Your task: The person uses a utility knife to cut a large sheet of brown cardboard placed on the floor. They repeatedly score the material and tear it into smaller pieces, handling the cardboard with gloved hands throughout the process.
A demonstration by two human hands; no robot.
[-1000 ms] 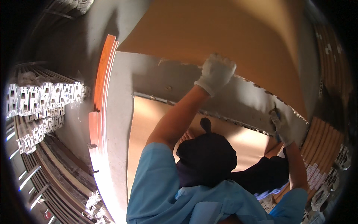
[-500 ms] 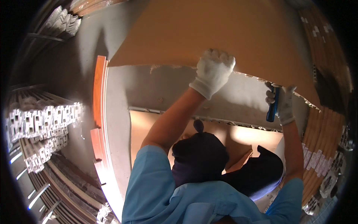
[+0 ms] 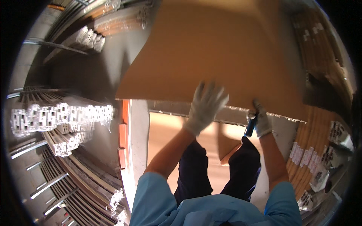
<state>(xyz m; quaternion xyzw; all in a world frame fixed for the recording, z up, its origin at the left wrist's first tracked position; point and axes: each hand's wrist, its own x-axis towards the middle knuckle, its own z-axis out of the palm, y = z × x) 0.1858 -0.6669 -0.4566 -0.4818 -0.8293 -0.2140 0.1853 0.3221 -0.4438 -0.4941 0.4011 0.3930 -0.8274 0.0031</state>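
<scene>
We hold a big brown cardboard sheet (image 3: 211, 49) overhead, our gloved left hand (image 3: 205, 105) spread flat on it and our right hand (image 3: 260, 120) closed around a blue tool (image 3: 250, 127) at its torn edge. Pale metal rails (image 3: 60, 116) stack at left, white-labelled wooden strips (image 3: 313, 154) at right. The sheet sits higher and closer than before

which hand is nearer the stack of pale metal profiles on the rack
Left. The left hand is pressed on the big cardboard sheet, on the side toward the metal profiles. The right hand, gripping a blue tool, is farther away.
</scene>
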